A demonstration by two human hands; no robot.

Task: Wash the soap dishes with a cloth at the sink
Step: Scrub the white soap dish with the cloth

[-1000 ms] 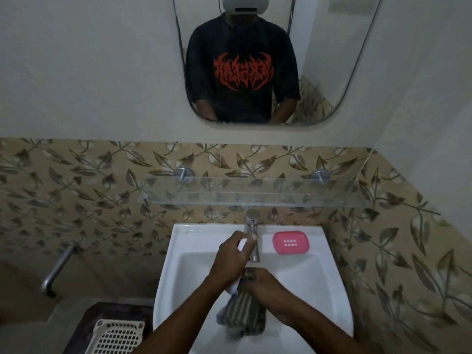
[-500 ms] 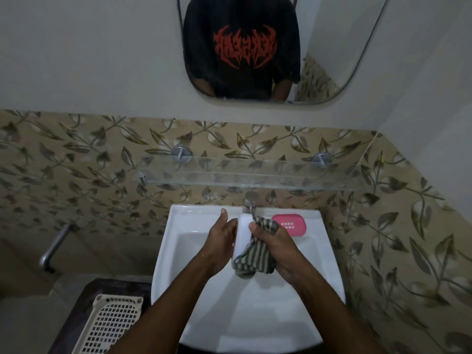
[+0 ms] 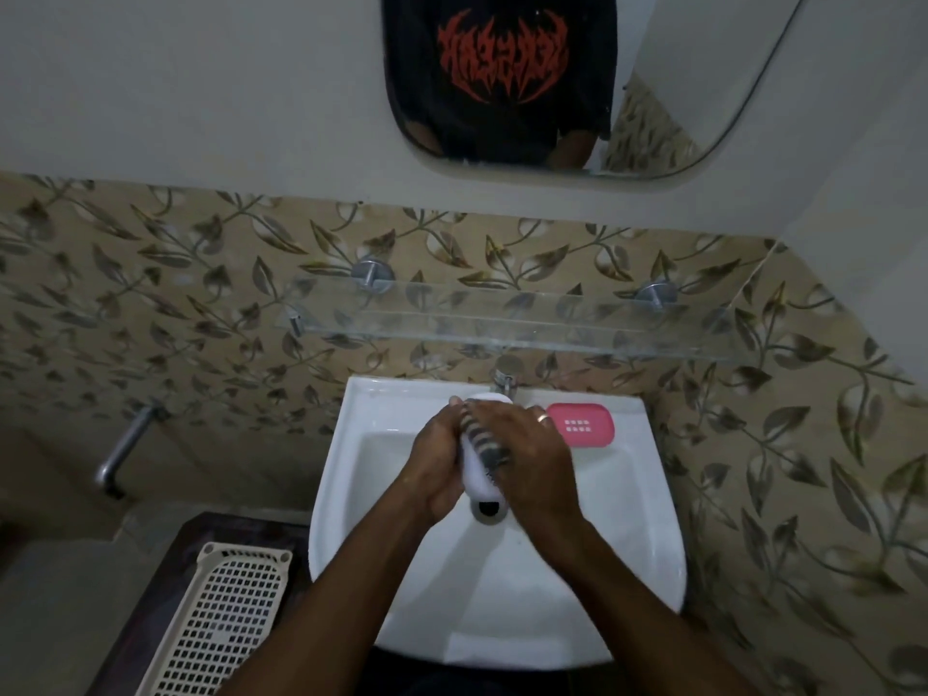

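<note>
Right hand (image 3: pixel 522 444) has dragged its clutched cloth (image 3: pixel 484 439) up the soap dish (image 3: pixel 477 477) gripped by left hand (image 3: pixel 437 459); wet, it could drop toward six o'clock.

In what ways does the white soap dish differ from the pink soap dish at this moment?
The white soap dish is held on edge above the basin by the left hand; the pink soap dish lies flat on the sink rim, right of the tap. The right hand holds a striped cloth against the white one; no cloth is on the pink one. Both are rounded oblongs.
</note>
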